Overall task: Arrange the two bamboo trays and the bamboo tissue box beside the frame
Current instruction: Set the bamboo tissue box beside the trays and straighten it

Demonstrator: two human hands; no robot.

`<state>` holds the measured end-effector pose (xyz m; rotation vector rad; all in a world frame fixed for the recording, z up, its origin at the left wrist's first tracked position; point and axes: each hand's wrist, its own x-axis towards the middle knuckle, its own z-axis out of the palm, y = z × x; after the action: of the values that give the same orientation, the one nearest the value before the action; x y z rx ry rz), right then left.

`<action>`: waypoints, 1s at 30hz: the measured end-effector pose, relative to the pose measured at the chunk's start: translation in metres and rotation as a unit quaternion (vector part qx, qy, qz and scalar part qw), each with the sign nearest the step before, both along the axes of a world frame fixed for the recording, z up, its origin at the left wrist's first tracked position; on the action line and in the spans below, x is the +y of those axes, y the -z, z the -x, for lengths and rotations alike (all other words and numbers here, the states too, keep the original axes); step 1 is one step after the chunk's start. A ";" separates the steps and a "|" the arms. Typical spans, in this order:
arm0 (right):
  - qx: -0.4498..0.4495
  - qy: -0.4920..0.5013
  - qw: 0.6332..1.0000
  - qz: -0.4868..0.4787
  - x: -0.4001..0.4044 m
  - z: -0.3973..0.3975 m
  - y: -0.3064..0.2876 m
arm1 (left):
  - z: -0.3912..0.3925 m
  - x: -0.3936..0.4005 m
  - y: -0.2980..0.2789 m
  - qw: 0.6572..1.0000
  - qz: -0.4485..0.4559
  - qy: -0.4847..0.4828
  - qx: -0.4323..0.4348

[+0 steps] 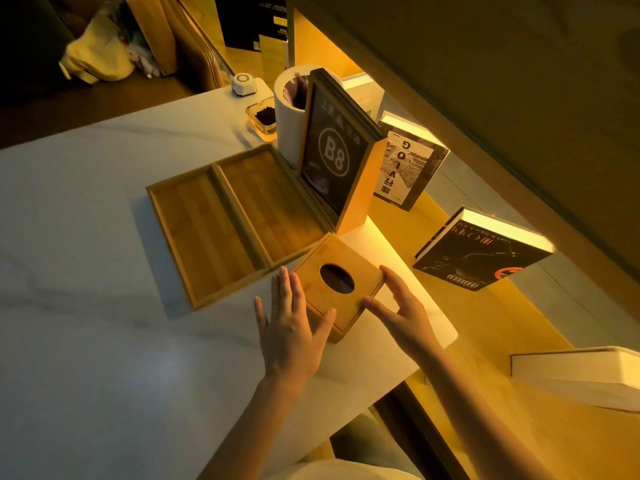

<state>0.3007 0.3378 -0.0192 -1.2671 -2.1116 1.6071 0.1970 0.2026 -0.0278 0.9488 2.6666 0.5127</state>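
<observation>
Two flat bamboo trays lie side by side on the white table: the left tray (pixel 204 233) and the right tray (pixel 273 202), whose far edge meets the upright frame (pixel 332 157) marked B8. The square bamboo tissue box (pixel 332 292), with an oval hole in its lid, stands at the trays' near corner, just in front of the frame's base. My left hand (pixel 291 323) lies flat against the box's left side with its thumb on the near edge. On the box's right side rests my right hand (pixel 401 306), fingers spread. Both hands press on the box rather than wrap around it.
A white cylindrical bin (pixel 287 133) stands behind the frame, with an ashtray (pixel 263 117) and a small white device (pixel 243 84) beyond it. Books (pixel 408 164) (pixel 481 254) lean on the lit shelf to the right. The table edge (pixel 446 341) runs close to my right hand.
</observation>
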 end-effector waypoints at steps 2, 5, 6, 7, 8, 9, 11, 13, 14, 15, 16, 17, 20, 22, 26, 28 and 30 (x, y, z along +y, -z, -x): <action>0.015 0.024 1.000 0.002 -0.007 0.000 0.002 | 0.008 0.000 0.001 1.000 -0.004 0.021 -0.014; 0.027 0.058 0.998 -0.010 -0.016 0.000 0.006 | 0.020 -0.002 0.003 0.997 -0.011 0.064 -0.028; 0.030 0.067 0.997 -0.013 -0.019 0.000 0.007 | 0.025 -0.003 0.003 0.997 -0.010 0.078 -0.027; 0.032 0.077 0.996 -0.016 -0.022 0.001 0.009 | 0.029 -0.003 0.004 0.996 -0.009 0.091 -0.025; 0.034 0.087 0.995 -0.017 -0.025 0.001 0.010 | 0.032 -0.004 0.004 0.994 -0.008 0.102 -0.023; 0.035 0.098 0.994 -0.019 -0.028 0.002 0.011 | 0.035 -0.004 0.004 0.993 -0.007 0.112 -0.022; 0.036 0.118 0.992 -0.028 -0.034 0.003 0.013 | 0.040 -0.005 0.005 0.991 -0.004 0.129 -0.025; 0.033 0.130 0.991 -0.031 -0.037 0.004 0.014 | 0.044 -0.005 0.006 0.990 0.001 0.138 -0.025; 0.029 0.131 0.990 -0.029 -0.037 0.004 0.014 | 0.044 -0.005 0.006 0.990 0.004 0.141 -0.022; 0.021 0.131 0.991 -0.030 -0.038 0.004 0.013 | 0.045 -0.005 0.006 0.990 0.008 0.142 -0.017; 0.010 0.129 0.991 -0.038 -0.038 0.004 0.012 | 0.044 -0.005 0.006 0.990 0.010 0.141 -0.010; -0.003 0.124 0.990 -0.059 -0.039 0.004 0.011 | 0.044 -0.006 0.006 0.990 0.010 0.140 -0.004; -0.023 0.076 0.976 -0.202 -0.046 0.001 0.006 | 0.040 -0.013 0.006 0.991 -0.015 0.132 -0.002; -0.052 0.010 0.959 -0.278 -0.053 0.002 0.006 | 0.035 -0.020 0.006 0.990 -0.030 0.135 -0.015; -0.165 -0.073 0.933 -0.311 -0.063 0.006 0.015 | 0.026 -0.026 0.008 0.990 -0.012 0.139 -0.031; -0.194 -0.078 0.925 -0.316 -0.063 0.006 0.017 | 0.026 -0.024 0.008 0.990 0.001 0.142 -0.021; -0.210 -0.080 0.920 -0.323 -0.061 0.006 0.018 | 0.029 -0.022 0.006 0.989 0.002 0.145 -0.022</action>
<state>0.2951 0.2766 -0.0370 -1.2849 -2.7246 0.5759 0.1677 0.1811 -0.0343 1.2802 2.4302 0.4557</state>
